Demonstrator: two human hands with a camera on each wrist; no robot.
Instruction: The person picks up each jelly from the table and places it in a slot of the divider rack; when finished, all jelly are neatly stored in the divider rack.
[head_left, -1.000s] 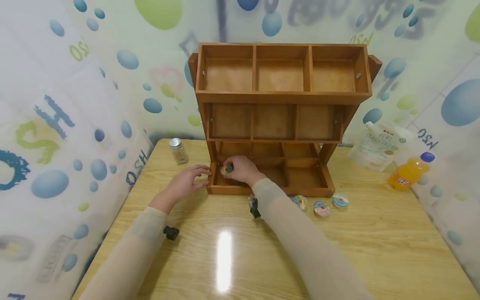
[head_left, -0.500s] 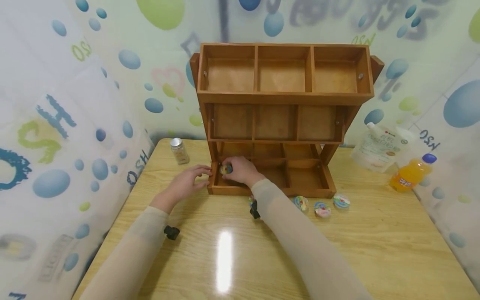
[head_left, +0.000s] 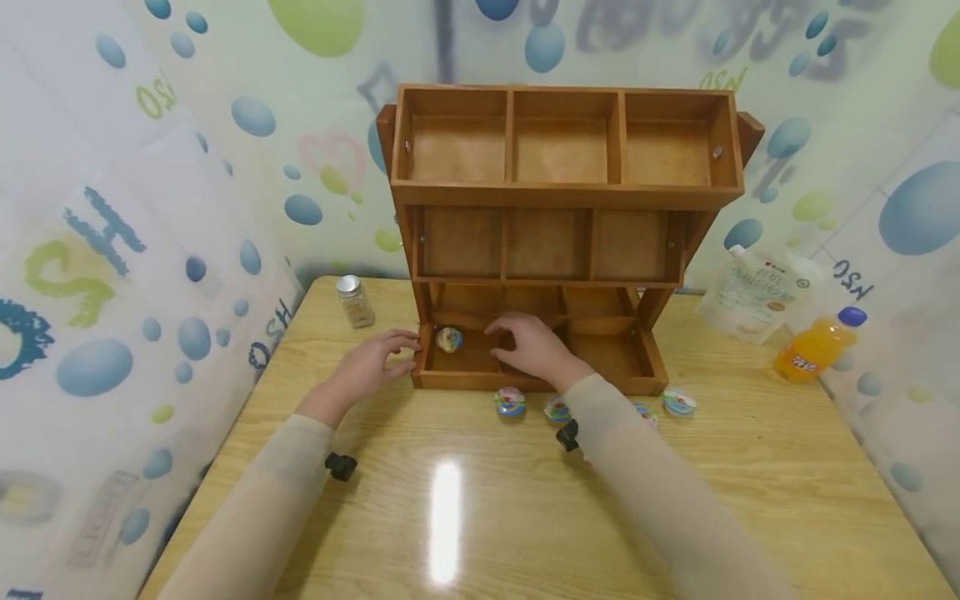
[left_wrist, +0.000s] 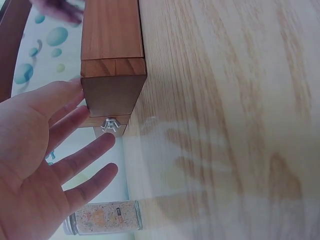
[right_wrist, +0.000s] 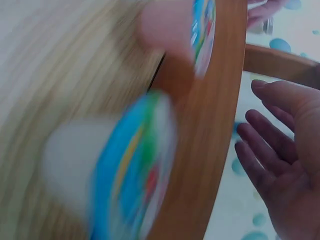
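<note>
A brown wooden rack (head_left: 567, 197) with three tiers of compartments stands at the back of the table. In its bottom left compartment sits a small cup (head_left: 449, 340) with a colourful lid. My right hand (head_left: 536, 346) is over the bottom tray, to the right of that cup, its fingers loosely bent around nothing. My left hand (head_left: 367, 367) keeps its fingers spread at the tray's left end, thumb and forefinger against the wood in the left wrist view. Several similar cups (head_left: 510, 402) line the table before the rack; the right forearm partly covers some. One cup (right_wrist: 135, 170) looms blurred in the right wrist view.
A glass jar (head_left: 356, 302) with a metal cap stands left of the rack. On the right are a white pouch (head_left: 761, 292) and an orange drink bottle (head_left: 819, 346). A wing nut (left_wrist: 111, 125) sticks out from the rack's side. Patterned walls (head_left: 225, 200) enclose the table.
My right hand has let go of the cup in the bottom left compartment and moved right, uncovering it and a cup on the table. My left hand has stayed in place.
</note>
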